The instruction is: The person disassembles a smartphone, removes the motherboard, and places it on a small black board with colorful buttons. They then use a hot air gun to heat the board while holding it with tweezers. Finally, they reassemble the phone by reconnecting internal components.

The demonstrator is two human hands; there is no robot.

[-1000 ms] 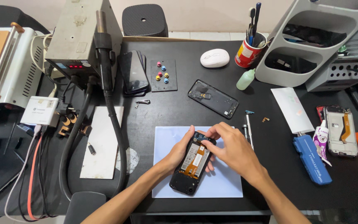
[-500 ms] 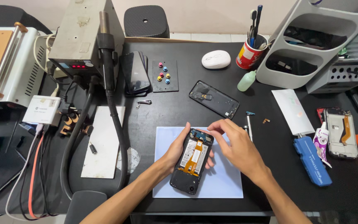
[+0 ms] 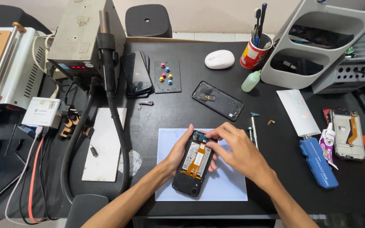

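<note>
Right now your left hand (image 3: 181,153) is curled around the left edge of the opened phone (image 3: 194,164), thumb up by its top corner, fingers tucked beneath it, so that hand is grasping the phone and steadying it on the pale blue mat (image 3: 224,185). Your right hand (image 3: 233,148) lies over the phone's right side with thumb and forefinger pinched together at the top end, on the small board there; whether anything sits between those fingertips is too small to tell. Just right of that hand lies a screwdriver (image 3: 253,128), and beyond your fingertips the black back cover (image 3: 217,100) rests on the dark table (image 3: 165,114). Compared with half a second ago, the phone sits at much the same tilt on the mat, while your right fingertips have closed in on its top end.
</note>
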